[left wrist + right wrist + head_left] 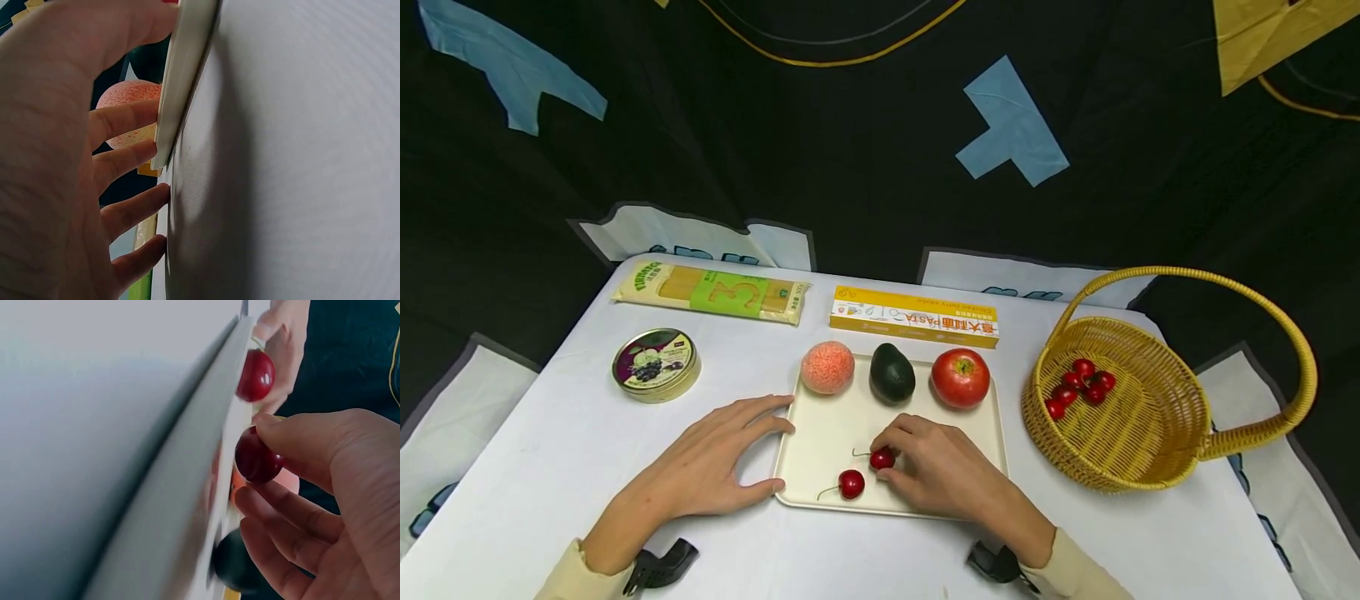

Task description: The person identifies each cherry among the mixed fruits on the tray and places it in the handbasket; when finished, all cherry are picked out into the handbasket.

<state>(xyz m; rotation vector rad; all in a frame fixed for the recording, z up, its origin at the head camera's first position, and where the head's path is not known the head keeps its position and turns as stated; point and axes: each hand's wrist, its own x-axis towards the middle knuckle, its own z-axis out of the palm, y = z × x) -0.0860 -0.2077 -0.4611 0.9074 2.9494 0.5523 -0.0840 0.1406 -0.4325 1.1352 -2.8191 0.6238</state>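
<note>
My right hand (943, 467) pinches a dark red cherry (881, 458) between thumb and fingers, low over the cream tray (816, 429). In the right wrist view the held cherry (257, 456) shows close up at the thumb tip. Another cherry (852, 484) with its stem lies on the tray just to the left. My left hand (722, 462) spreads its fingers along the tray's left edge, thumb at the near left corner. Along the tray's far side sit a speckled pinkish-orange round fruit (827, 367), a dark green avocado (892, 374) and a red apple (960, 379).
To the right stands a yellow woven basket (1157, 417) with a tall handle and several cherries (1094, 392) inside. Behind the tray lies a pasta box (913, 317). A spaghetti pack (711, 292) and a round tin (656, 365) are at the left.
</note>
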